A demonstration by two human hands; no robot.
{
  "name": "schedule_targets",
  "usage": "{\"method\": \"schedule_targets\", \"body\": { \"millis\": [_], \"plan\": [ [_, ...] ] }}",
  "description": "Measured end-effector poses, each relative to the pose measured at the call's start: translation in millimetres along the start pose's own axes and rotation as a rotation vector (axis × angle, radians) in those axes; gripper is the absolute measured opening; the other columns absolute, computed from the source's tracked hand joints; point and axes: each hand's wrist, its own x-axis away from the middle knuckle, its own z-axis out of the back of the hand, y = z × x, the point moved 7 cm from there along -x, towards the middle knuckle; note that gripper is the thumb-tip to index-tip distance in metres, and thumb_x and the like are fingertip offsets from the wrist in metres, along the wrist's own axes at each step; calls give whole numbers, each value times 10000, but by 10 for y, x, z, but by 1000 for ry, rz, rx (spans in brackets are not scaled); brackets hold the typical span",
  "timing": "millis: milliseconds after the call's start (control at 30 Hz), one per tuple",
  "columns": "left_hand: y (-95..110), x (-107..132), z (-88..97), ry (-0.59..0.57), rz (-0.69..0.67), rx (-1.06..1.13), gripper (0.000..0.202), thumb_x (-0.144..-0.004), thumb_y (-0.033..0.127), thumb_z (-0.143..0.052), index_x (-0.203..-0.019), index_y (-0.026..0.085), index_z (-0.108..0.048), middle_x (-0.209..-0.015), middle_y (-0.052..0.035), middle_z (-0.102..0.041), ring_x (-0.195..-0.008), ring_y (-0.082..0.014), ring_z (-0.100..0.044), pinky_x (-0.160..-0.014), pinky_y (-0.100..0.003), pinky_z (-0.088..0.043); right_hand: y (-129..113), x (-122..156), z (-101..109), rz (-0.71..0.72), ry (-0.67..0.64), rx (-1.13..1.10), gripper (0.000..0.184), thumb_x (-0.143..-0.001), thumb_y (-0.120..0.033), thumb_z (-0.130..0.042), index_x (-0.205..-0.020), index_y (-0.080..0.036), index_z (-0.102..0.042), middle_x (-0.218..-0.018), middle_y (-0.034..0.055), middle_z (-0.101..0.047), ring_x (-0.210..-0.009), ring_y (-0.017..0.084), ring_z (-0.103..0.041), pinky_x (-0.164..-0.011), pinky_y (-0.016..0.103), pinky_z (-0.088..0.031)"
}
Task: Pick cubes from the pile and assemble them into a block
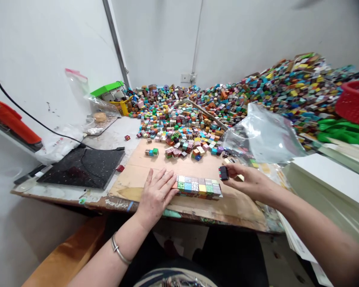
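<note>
A neat block of small coloured cubes (199,186) lies in rows on a wooden board (137,167) near the table's front edge. My left hand (157,193) lies flat on the board with fingers stretched out, its fingertips pressed against the block's left end. My right hand (247,179) hovers just right of the block and pinches a dark cube (223,172) between thumb and fingers. A clear plastic bag (261,137) with a few cubes inside lies just behind my right hand.
A huge heap of coloured cubes (227,99) covers the back of the table, with loose ones (182,143) spilling onto the board. A black slab (83,167) and a cable lie at left. At right stand a red basket (354,101), green plastic and white sheets (326,175).
</note>
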Motion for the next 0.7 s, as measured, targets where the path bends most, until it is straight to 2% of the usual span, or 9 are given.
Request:
{"method": "schedule_targets", "body": {
  "millis": [100, 267, 567, 700],
  "plan": [
    [0, 1, 0, 1, 2, 23, 474, -718, 409, -543, -1178, 318, -480, -1245, 121, -532, -1216, -74, -452, -1256, -299, -104, -59, 143, -48, 47, -34, 162, 274, -738, -314, -526, -973, -191, -592, -836, 30, -615, -745, 146, -561, -656, 254, -424],
    [4, -2, 0, 11, 0, 34, 466, -718, 406, -543, -1172, 318, -486, -1235, 120, -541, -1212, -75, -455, -1258, -302, -104, -84, 194, -123, 46, 15, 400, 253, -679, -252, -533, -908, -188, -622, -690, 14, -586, -650, 139, -546, -573, 244, -368],
    [4, -1, -21, 0, -3, 2, 462, -726, 422, -526, -1175, 324, -481, -1245, 152, -525, -1216, -68, -444, -1260, -279, -38, -101, 189, -211, 1, -55, 357, 209, -696, -251, -499, -859, -168, -598, -636, 12, -560, -569, 122, -500, -543, 236, -344],
    [1, 4, -24, -5, -1, 1, 466, -728, 423, -521, -1181, 327, -473, -1253, 155, -517, -1220, -66, -441, -1262, -280, -30, -125, 173, -278, 11, -68, 351, 228, -718, -264, -500, -901, -159, -588, -652, 23, -549, -577, 127, -481, -540, 242, -333]
  ]
}}
